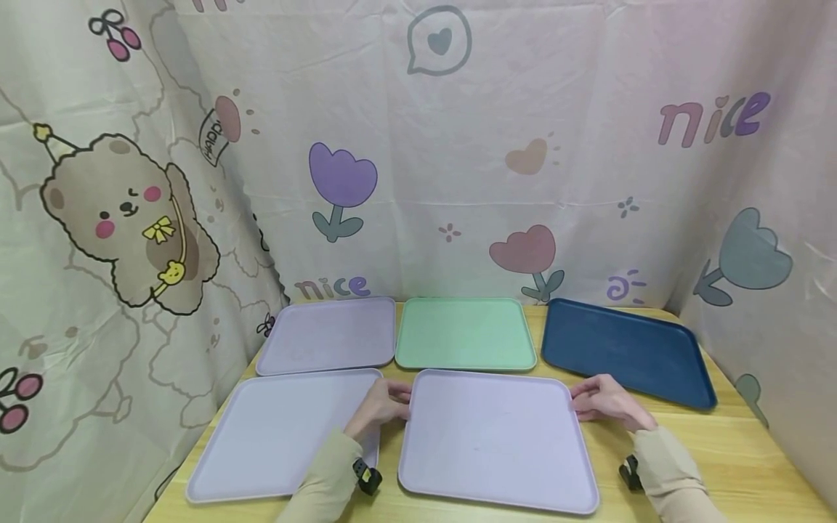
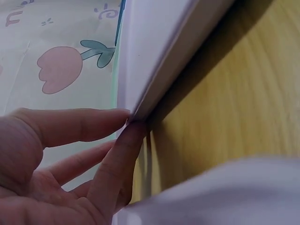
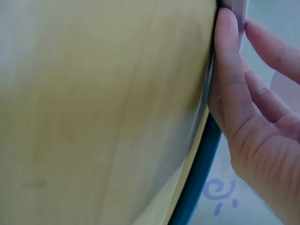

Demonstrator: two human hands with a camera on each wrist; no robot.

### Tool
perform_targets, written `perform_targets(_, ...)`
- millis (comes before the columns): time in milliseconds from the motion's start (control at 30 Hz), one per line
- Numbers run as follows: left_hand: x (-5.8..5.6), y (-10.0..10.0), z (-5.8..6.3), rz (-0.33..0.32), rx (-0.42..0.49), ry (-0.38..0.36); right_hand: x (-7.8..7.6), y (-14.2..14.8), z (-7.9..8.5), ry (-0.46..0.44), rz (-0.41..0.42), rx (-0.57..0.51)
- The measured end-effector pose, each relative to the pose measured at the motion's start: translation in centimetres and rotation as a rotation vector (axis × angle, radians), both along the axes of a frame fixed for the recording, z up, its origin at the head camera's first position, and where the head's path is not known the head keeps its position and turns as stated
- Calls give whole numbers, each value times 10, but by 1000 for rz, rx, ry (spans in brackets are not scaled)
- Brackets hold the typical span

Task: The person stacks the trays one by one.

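Observation:
A lavender tray (image 1: 497, 443) lies in the front middle, with a hand at each side edge. My left hand (image 1: 386, 405) pinches its left rim between thumb and fingers; the left wrist view shows the rim (image 2: 159, 79) between the fingertips, with a dark gap under the edge. At the opposite side, my right hand (image 1: 604, 401) pinches the right rim. In the right wrist view, the thumb and a finger (image 3: 227, 47) sit on either side of the lavender edge (image 3: 239, 18). Most of the tray is out of the wrist views.
Left of it lies a pale lavender-blue tray (image 1: 281, 436), close by my left hand. Behind stand a lilac tray (image 1: 330, 335), a mint green tray (image 1: 466, 334) and a dark blue tray (image 1: 624, 350) set at an angle. Wooden table (image 1: 732, 465) shows at right. A printed curtain (image 1: 425, 181) hangs behind.

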State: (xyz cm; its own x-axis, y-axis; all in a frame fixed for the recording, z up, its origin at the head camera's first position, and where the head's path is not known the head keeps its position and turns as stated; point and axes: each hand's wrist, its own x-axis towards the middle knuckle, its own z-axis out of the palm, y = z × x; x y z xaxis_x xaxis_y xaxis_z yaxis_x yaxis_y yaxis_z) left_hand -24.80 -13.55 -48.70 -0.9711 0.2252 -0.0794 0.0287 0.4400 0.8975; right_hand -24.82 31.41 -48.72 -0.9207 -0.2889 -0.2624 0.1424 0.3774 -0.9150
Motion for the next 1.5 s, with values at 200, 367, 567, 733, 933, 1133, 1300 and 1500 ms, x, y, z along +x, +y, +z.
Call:
perform_targets(200,4,-1,7,6,-88,44,-2,-3,-1,2,39,-40)
perform_targets(367,8,-4,10,-9,-120,100,-2,-8,-1,25,46,-16)
perform_targets(567,9,-11,12,0,-150,117,-3,-15,0,65,66,6)
perform_targets(733,10,-14,14,9,-164,123,-3,-20,-1,105,79,24)
perform_targets(933,10,-16,14,7,-180,139,-4,-23,-2,110,65,43)
perform_targets(1133,9,-15,13,23,-206,145,-4,-23,-1,85,49,49)
perform_targets(1300,9,-13,15,38,-213,132,-4,-23,-1,76,37,51)
perform_targets(1500,8,-11,17,114,-258,188,-1,-27,-1,126,8,36)
